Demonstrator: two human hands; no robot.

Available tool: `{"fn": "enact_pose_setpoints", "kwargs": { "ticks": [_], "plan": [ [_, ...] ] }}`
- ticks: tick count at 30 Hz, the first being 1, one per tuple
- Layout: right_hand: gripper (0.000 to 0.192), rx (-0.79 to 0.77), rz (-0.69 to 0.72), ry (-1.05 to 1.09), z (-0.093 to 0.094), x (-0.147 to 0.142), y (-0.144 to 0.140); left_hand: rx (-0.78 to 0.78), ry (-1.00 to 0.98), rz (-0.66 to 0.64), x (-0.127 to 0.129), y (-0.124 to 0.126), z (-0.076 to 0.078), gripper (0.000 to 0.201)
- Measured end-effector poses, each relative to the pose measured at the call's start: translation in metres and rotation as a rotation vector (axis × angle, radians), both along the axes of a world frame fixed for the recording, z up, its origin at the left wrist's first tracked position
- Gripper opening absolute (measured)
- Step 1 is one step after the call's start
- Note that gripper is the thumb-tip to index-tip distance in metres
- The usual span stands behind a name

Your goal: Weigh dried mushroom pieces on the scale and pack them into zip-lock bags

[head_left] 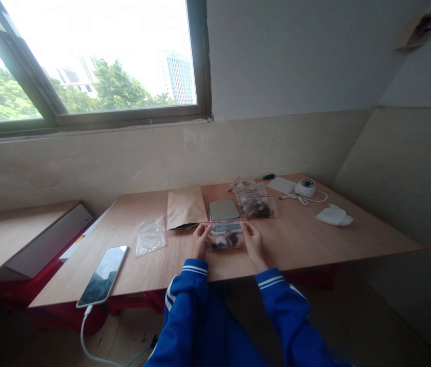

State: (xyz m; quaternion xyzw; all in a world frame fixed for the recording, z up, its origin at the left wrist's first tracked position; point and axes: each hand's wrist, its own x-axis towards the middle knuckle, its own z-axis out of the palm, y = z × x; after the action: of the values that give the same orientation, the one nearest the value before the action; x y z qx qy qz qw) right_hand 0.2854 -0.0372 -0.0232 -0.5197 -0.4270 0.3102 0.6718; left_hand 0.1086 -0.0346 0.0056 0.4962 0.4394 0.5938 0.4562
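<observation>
Clear plastic zip bag of dark bits [226, 237] is pinched at both ends by left hand [200, 239] and right hand [252, 240], seemingly along its seal, best pressed evenly.

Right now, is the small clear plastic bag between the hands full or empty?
Partly filled: the small clear plastic bag shows dark pieces inside, held at each end by the left hand and right hand.

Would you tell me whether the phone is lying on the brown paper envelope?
No, the phone lies at the table's near left edge, apart from the envelope.
</observation>
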Motion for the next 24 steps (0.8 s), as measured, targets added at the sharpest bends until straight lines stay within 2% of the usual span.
{"fn": "enact_pose_setpoints", "kwargs": {
  "ticks": [11,19,24],
  "plan": [
    [0.043,0.041,-0.042,-0.035,-0.004,-0.0002,0.0027,-0.007,-0.02,0.007,-0.0006,0.0033,-0.0068,0.028],
    [0.04,0.057,-0.085,-0.124,-0.0046,0.0,0.0018,0.003,-0.004,0.028,-0.004,0.0047,-0.0053,0.025],
    [0.042,0.042,-0.08,-0.118,-0.0002,-0.0002,-0.0006,-0.006,-0.012,-0.004,-0.0029,0.0048,-0.0065,0.027]
  ]
}}
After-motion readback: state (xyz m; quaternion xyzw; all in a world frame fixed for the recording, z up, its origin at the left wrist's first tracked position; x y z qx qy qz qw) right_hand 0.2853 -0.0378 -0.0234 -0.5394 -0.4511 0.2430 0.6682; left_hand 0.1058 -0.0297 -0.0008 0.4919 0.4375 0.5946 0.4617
